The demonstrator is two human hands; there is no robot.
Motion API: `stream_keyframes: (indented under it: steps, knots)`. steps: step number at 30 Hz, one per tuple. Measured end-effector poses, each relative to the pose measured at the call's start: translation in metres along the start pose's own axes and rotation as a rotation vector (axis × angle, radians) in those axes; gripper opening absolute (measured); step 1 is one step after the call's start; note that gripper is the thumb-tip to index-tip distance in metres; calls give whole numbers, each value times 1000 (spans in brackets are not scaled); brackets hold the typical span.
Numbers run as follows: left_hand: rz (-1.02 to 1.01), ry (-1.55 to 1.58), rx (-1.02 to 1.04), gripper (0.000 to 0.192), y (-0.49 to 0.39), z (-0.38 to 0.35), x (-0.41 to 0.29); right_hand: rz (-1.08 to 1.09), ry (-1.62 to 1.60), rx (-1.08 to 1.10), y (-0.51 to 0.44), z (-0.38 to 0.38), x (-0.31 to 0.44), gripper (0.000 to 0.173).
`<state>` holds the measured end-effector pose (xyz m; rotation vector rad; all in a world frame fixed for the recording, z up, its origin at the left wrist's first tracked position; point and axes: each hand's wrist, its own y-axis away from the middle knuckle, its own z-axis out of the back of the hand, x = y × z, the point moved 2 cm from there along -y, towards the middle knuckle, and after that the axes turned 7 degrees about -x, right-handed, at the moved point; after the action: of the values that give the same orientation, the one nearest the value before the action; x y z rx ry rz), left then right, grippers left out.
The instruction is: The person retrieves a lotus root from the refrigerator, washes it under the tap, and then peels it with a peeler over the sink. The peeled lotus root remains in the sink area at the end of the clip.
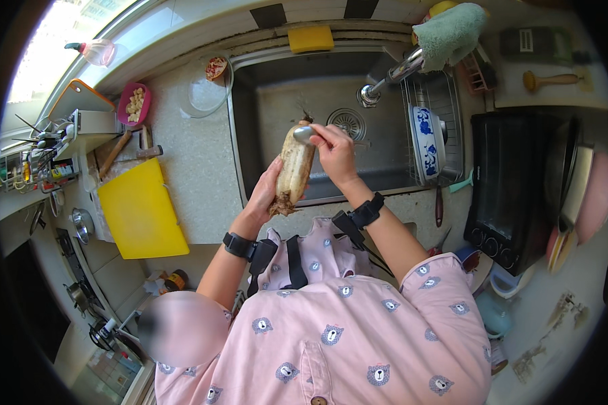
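My left hand (pixel 264 196) is wrapped around the lower part of a pale root vegetable (pixel 296 164), which looks like a lotus root segment. It tilts over the front left of a stainless steel sink (pixel 283 83). Brown, ragged fibres cover its near end, and a dark tuft of thin rootlets sticks out at the far end. Between the thumb and fingers of my right hand (pixel 338 154) is a metal spoon (pixel 304 134). The spoon's bowl rests against the root's upper part; its handle is mostly hidden in my hand.
A faucet (pixel 397 68) with a green cloth (pixel 451 35) reaches over the sink. A blue-and-white enamel basin (pixel 426 142) stands in a wire rack at right. Leftward are a glass bowl (pixel 205 104), a pink bowl of garlic cloves (pixel 135 106) and a yellow cutting board (pixel 142 212).
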<state>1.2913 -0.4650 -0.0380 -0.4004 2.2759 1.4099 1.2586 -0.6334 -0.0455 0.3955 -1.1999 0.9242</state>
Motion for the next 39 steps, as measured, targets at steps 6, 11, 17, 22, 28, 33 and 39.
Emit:
stream_keyframes:
  steps: [6, 11, 17, 22, 28, 33, 39]
  knots:
    - [-52, 18, 2, 53, 2, 3, -2, 155, -155, 190, 0, 3, 17, 19]
    - [6, 112, 84, 52, -1, 6, -1, -82, -182, -66, -8, 9, 13, 17]
    - [-9, 75, 76, 54, 1, 9, 1, -81, -145, 154, -9, 6, 6, 21]
    - [75, 132, 149, 55, 2, 4, 6, -47, -143, 90, -8, 10, 0, 21]
    - [47, 102, 128, 55, 3, 4, 1, -171, -287, -94, -5, 14, -12, 21]
    - [-39, 2, 83, 54, 5, 2, -2, 122, -202, 166, -8, 10, -1, 19]
    - [-12, 1, 99, 52, 4, -2, 1, -74, -163, -76, -16, 14, -11, 21]
